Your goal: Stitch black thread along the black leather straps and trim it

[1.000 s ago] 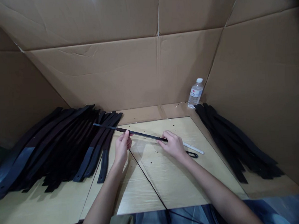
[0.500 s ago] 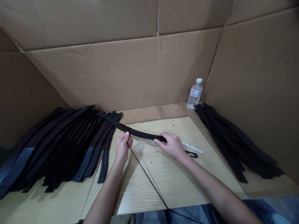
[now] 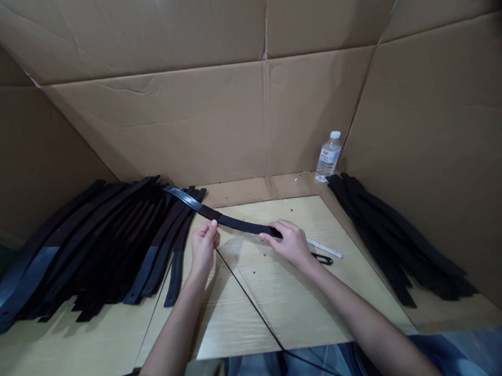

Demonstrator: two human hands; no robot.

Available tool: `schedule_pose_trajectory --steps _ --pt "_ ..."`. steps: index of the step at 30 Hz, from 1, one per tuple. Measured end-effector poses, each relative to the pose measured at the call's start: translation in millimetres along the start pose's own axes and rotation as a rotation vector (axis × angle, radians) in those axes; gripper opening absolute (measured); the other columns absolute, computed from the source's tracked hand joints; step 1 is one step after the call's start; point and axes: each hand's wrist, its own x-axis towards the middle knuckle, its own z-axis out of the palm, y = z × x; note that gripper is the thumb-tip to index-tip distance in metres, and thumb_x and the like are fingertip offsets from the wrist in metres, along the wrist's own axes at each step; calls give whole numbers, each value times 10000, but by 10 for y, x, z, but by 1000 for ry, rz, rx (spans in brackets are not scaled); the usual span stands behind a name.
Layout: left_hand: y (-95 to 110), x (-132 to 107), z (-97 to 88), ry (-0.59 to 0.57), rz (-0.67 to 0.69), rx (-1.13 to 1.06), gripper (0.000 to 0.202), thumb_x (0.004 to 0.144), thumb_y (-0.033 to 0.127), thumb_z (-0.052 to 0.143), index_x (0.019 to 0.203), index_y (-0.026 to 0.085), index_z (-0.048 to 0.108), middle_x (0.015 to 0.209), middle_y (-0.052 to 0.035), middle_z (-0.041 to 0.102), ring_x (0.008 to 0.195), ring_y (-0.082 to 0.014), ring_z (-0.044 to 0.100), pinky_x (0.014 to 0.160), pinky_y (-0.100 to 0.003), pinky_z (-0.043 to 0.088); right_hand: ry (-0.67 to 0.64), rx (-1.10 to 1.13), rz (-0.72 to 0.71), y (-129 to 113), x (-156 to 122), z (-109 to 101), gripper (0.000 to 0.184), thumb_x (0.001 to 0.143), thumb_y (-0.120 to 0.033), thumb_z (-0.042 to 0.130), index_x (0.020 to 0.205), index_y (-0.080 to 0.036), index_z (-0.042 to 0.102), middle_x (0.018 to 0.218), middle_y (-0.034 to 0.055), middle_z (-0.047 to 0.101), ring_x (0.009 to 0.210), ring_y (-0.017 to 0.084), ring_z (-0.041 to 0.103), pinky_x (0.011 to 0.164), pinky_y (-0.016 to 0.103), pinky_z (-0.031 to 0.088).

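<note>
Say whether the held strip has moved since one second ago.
Yes: the held strip has rolled from edge-on to broad face, its left end now appearing closer to the cardboard back wall.

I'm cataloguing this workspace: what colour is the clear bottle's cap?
The cap is white, shown in the head view.

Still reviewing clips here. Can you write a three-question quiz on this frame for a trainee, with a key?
1. True or false: the right hand grips the curved black strip.
2. Fill in: the larger pile of strips lies on the person's ____ side.
3. Choose one: the plastic bottle is (a) lying on its side, (b) standing with its cap on, (c) standing without a cap.

Key: 1 true; 2 left; 3 b.
</note>
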Motion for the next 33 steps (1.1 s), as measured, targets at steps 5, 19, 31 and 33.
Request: schedule_pose_trajectory --steps 5,19,31,33 --pt "-2 -2 2 40 17 38 401 729 468 647 599 155 434 488 63 259 430 -37 209 424 -201 146 29 2 -13 14 -3 12 284 829 -462 610 895 -187 635 880 16 655 837 165 587 754 274 424" --pt "-17 -27 -13 81 12 201 385 739 496 635 666 129 546 492 52 319 443 -42 260 430 -193 190 65 -72 -36 24 -13 6 270 798 -422 661 905 -180 608 862 10 639 827 160 586 726 264 402" --pt "-5 -30 29 64 7 270 436 716 509 644 574 154 436 497 48 329 452 -49 263 440 -206 193 20 -255 -120 -61 -44 -20 211 817 -319 636 738 -182 497 775 1 566 716 138 538 607 262 319" --pt "7 -40 37 23 18 243 417 730 494 637 591 153 443 506 48 330 459 -49 262 446 -206 189 18 -243 -101 -53 -42 -14 195 817 -301 626 743 -180 492 776 7 571 733 143 539 626 260 326"
